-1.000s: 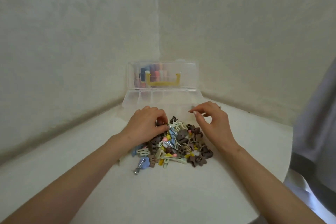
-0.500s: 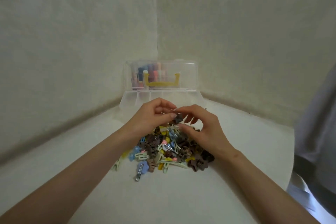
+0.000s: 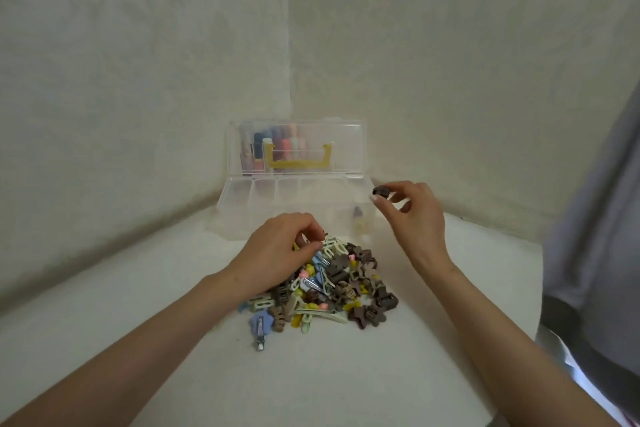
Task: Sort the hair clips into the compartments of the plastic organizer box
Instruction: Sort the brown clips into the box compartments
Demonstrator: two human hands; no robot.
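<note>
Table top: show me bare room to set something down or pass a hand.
Bare table lies left of the clip pile, toward the wall; in front of it, between the forearms; and right of it, toward the table edge. Crowded: between pile and organizer box, left hand on the pile, right hand holding a brown clip by the box.

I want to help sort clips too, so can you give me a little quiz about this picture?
1. True or false: the right hand pinches a dark brown clip.
2. Pick one. The lid of the organizer box is: A) shut, B) open and standing up, C) lying flat on the table.
3. Fill the gap: the left hand reaches into the ___ of mixed clips.

Key: 1 true. 2 B. 3 pile.
</note>
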